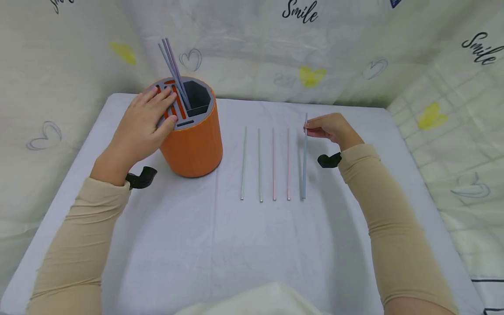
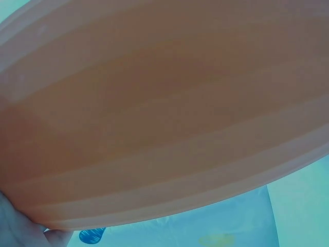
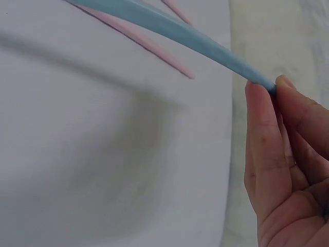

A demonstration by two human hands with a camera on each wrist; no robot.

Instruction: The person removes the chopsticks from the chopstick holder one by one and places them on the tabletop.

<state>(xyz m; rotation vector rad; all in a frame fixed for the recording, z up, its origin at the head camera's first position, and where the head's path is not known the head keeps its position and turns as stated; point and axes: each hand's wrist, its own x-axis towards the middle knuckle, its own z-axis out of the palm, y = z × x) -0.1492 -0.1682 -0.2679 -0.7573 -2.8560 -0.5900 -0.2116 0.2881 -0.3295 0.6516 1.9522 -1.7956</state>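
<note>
My left hand (image 1: 147, 118) rests on the slotted grey top of an orange knife block (image 1: 193, 148), fingers spread over the slots. The block's side fills most of the left wrist view, with part of the hand at the lower left corner. In its dark open compartment several blue and purple chopsticks (image 1: 173, 65) lean upright. My right hand (image 1: 328, 127) pinches a light blue chopstick (image 1: 305, 162) near its far end, between thumb and fingertips. In the right wrist view the blue chopstick (image 3: 195, 41) slants above the table.
Two green chopsticks (image 1: 243, 166) and two pink chopsticks (image 1: 274, 166) lie side by side on the white table (image 1: 236, 245), between the block and my right hand. A patterned cloth (image 1: 252, 52) hangs behind the table.
</note>
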